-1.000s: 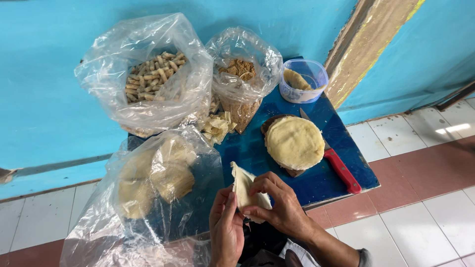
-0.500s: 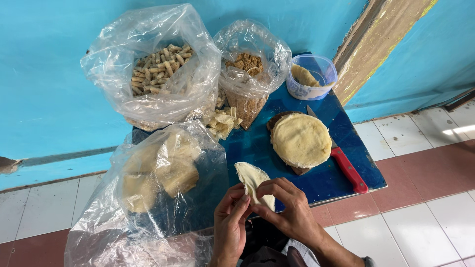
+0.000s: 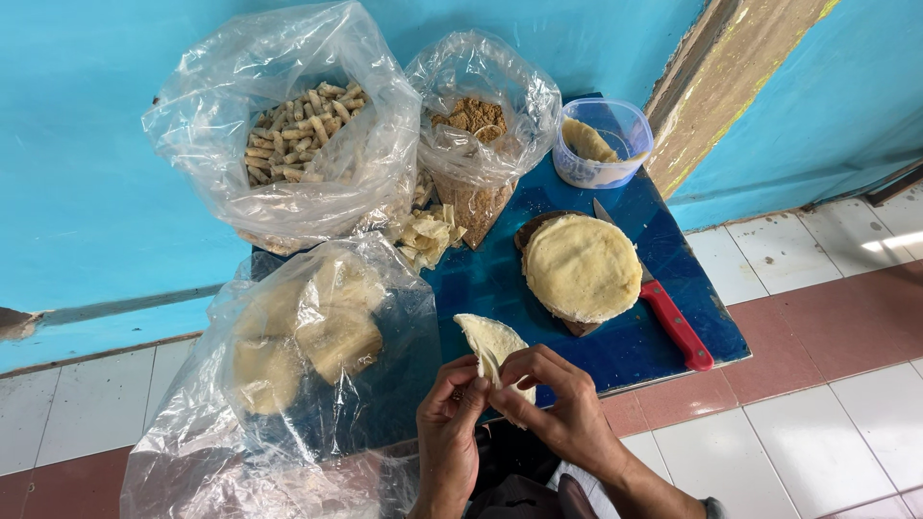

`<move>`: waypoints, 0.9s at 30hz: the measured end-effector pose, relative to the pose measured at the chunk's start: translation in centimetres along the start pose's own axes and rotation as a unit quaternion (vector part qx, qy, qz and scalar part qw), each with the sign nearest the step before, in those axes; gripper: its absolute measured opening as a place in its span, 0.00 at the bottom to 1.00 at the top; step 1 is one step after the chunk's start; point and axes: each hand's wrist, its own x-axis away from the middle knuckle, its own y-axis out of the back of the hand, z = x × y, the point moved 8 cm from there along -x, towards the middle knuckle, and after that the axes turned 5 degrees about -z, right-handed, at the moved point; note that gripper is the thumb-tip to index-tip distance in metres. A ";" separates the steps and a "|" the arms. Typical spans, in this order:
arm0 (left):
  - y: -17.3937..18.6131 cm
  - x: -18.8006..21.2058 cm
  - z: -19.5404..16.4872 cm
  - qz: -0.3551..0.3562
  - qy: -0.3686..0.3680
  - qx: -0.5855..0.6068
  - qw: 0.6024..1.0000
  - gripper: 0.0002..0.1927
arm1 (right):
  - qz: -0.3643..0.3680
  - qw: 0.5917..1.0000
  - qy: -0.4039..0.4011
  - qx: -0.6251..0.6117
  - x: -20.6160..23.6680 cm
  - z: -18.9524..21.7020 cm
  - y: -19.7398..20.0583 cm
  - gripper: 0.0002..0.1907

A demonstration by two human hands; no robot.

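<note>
Head view: left hand [image 3: 450, 432] and right hand [image 3: 562, 408] both pinch one pale wrapper sheet [image 3: 492, 348] between them, above the blue table [image 3: 615, 341] edge. Its long axis apparently runs away from the person, fingertips meeting at its near end.

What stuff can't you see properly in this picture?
- Head view: the lower part of the pale dough sheet is covered by the left hand and right hand, so whether anything is inside cannot be told.
- The knife blade is mostly hidden under the stack of dough rounds.
- The dough pieces in the near plastic bag are blurred by crinkled plastic.
- The person's arms are cut off by the bottom edge.
</note>
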 end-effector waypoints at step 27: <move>2.6 -1.2 1.0 -0.062 0.029 0.024 0.997 0.08 | 0.058 0.997 -0.019 -0.041 0.3 -2.1 -1.5 0.14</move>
